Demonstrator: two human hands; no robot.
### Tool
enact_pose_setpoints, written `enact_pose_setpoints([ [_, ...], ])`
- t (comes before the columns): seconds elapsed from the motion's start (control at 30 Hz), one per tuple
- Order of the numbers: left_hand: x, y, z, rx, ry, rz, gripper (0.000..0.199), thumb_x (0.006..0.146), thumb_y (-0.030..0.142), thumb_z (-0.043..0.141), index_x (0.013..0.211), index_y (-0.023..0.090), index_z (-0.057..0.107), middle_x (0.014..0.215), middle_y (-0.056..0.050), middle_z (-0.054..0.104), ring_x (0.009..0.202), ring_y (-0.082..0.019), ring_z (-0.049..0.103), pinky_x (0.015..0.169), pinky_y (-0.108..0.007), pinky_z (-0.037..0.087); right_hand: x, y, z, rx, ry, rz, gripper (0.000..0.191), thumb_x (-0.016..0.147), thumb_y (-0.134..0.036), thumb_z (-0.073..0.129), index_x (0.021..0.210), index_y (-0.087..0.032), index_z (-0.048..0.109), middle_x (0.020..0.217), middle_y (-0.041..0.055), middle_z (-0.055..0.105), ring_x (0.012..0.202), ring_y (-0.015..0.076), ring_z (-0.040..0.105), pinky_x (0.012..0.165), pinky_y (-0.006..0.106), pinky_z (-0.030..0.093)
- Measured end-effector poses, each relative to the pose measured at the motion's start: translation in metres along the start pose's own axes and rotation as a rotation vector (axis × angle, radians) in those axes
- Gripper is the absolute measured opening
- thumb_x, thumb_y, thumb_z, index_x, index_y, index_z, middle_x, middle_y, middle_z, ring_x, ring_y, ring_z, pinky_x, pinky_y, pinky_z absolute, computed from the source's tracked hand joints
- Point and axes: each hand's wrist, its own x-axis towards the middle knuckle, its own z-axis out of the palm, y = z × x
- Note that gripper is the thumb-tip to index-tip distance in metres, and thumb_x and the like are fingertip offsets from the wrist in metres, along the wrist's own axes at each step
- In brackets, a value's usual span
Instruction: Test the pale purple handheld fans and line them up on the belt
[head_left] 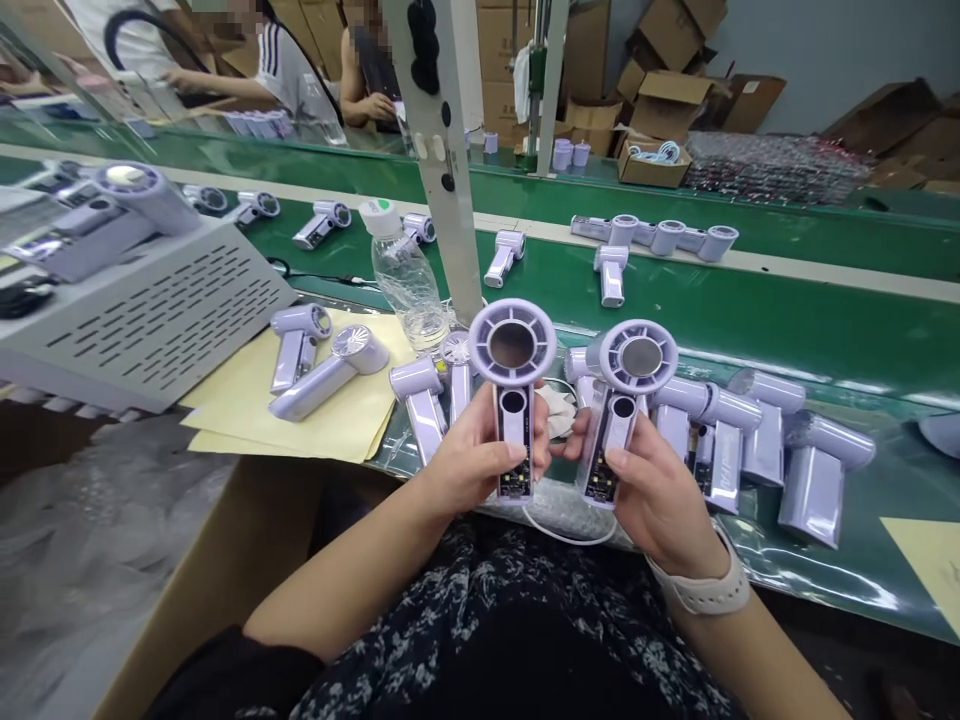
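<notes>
My left hand is wrapped round the handle of a lilac handheld fan, thumb on its front. In my right hand is a second lilac handheld fan, also gripped by the handle with the thumb in front. Both stand upright, round heads up and facing me, with circuit boards showing in their open handle fronts. A crumpled white cloth or tissue lies behind, between the two. More lilac fans lie on the bench to the right, and another fan sits just left of my left hand.
A clear plastic bottle stands near a metal post. Left are a slotted grey metal box and yellow paper with two fans. Beyond runs a green conveyor carrying several fans. People sit across it; cardboard boxes are stacked behind.
</notes>
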Motion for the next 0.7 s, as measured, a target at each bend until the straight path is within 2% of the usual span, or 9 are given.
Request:
enact_pose_setpoints([
  [0.23,0.0024,-0.0013,-0.0029,0.056,0.065,-0.001,0.045,0.074,0.030,0.083,0.108,0.021,0.056,0.094,-0.001,0.057,0.070,-0.013,0.060,0.058,-0.027,0.052,0.0026,0.0036,-0.0017,0.026,0.007,0.052,0.030,0.083,-0.042,0.074,0.105,-0.024,0.066,0.098,0.0064,0.068,0.089,0.0253,0.068,0.084,0.042,0.057],
  [0.43,-0.0006,-0.0003,-0.0048,0.029,0.079,-0.025,0.051,0.073,0.027,0.083,0.116,0.021,0.056,0.093,0.000,0.057,0.069,-0.012,0.059,0.057,-0.026,0.051,0.0015,0.0013,0.0037,0.110,-0.008,0.097,0.026,0.084,-0.040,0.076,0.101,-0.022,0.067,0.086,0.0033,0.066,0.073,0.0189,0.062,0.069,0.034,0.055],
  [0.53,-0.0023,0.0009,-0.0043,0.017,0.056,-0.024,0.051,0.073,0.028,0.083,0.117,0.021,0.056,0.093,-0.001,0.057,0.069,-0.013,0.060,0.057,-0.026,0.052,0.0002,-0.0010,0.0060,0.130,-0.041,0.091,0.029,0.082,-0.040,0.080,0.101,-0.022,0.068,0.088,0.0032,0.067,0.073,0.0182,0.063,0.067,0.032,0.054],
  [0.7,0.0020,-0.0032,-0.0069,0.020,0.093,-0.042,0.052,0.071,0.028,0.084,0.114,0.021,0.055,0.091,0.001,0.059,0.068,-0.012,0.060,0.057,-0.026,0.052,0.0009,0.0003,0.0071,0.118,0.008,0.052,0.029,0.080,-0.038,0.082,0.098,-0.021,0.068,0.091,0.0025,0.065,0.074,0.0168,0.062,0.065,0.029,0.055],
])
